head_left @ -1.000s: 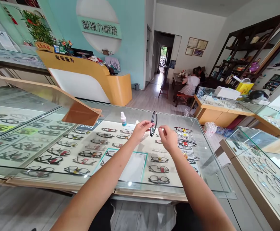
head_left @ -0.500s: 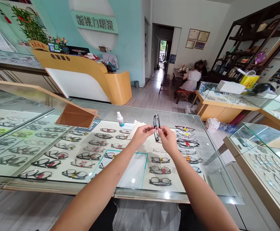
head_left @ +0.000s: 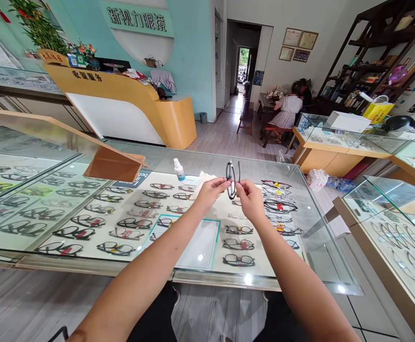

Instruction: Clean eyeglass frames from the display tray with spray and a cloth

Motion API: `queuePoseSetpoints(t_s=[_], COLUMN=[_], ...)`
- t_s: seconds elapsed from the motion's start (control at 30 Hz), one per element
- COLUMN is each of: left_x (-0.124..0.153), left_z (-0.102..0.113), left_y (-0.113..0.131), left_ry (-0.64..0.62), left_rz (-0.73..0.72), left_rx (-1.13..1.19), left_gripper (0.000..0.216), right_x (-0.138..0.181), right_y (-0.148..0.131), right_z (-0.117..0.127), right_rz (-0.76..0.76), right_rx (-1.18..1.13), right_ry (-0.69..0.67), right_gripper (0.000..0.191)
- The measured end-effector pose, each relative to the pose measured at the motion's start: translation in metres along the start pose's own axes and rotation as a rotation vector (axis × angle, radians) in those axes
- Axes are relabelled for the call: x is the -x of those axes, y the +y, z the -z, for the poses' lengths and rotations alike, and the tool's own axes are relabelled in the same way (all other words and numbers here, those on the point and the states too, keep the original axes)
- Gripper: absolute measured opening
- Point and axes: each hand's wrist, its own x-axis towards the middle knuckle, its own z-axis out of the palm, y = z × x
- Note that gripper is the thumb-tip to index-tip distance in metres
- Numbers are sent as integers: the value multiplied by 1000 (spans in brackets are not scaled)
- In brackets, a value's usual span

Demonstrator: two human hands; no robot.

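Observation:
A pair of dark-framed eyeglasses (head_left: 232, 181) is held up on its side above the glass display case (head_left: 264, 166). My left hand (head_left: 211, 189) pinches the frame near its middle from the left. On the other side, the fingers of my right hand (head_left: 250, 198) close on a temple arm, which stands apart from the front of the frame. Beyond my left hand lies a white cloth (head_left: 204, 177), partly covered by it. A small white spray bottle (head_left: 179, 170) with a blue-and-white label stands upright on the glass to the left.
Several rows of eyeglasses (head_left: 238, 260) lie inside the case. A teal-edged white panel (head_left: 198, 242) is below my forearms. A brown slanted stand (head_left: 114, 162) rises at left. Another glass case (head_left: 385, 228) stands at right. Farther back, a person (head_left: 288, 107) sits at a table.
One temple arm has swung out from the frame, with my right hand on it and slightly farther right. My left hand keeps hold of the frame. The whole view has shifted slightly.

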Motion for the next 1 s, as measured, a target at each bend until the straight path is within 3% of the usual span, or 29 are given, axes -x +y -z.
queuePoseSetpoints(t_s=[0.17, 0.27, 0.37, 0.5, 0.6, 0.73, 0.83, 1.0], left_x=[-12, -16, -16, -12, -8, -6, -8, -9], left_z=[14, 20, 20, 14, 10, 9, 10, 12], left_y=[3, 6, 6, 4, 4, 3, 2, -1], left_ry=[127, 179, 235, 246, 190, 121, 122, 88], left_rz=[-14, -46, -87, -131, -175, -266, -284, -303], left_rx=[273, 298, 186, 81, 15, -93, -122, -212], left_gripper=[52, 53, 56, 56, 54, 48, 44, 40], right_x=[-8, -10, -7, 1, 8, 14, 12, -3], right_y=[5, 6, 0, -10, -10, -6, -5, -6], right_z=[4, 4, 3, -2, -9, -18, -15, 7], right_rz=[-144, -278, -366, -201, -99, -92, -110, -104], right_rx=[-106, -189, -170, -241, -251, -124, -64, -128], right_ry=[83, 32, -106, -231, -265, -293, -248, -64], right_gripper=[36, 37, 45, 36, 48, 62, 73, 85])
